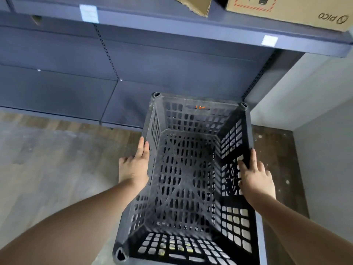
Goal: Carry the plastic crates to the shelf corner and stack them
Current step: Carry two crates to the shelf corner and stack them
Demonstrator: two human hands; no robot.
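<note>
**Crate reaches the shelf corner**

A person holds a dark lattice plastic crate (183,178) over a worn wood-look floor (47,169), where blue-grey metal shelving (133,60) meets a pale wall (315,96). The left hand (134,165) lies flat, fingers together, against the crate's outer left wall. The right hand (255,176) grips the right rim, thumb hooked inside and fingers outside. On the upper shelf sits a cardboard box (290,10) printed "PICO", seen upside down, beside a torn cardboard flap (194,4). Two small white labels (88,13) on the shelf edge are too blurred to read.
</note>
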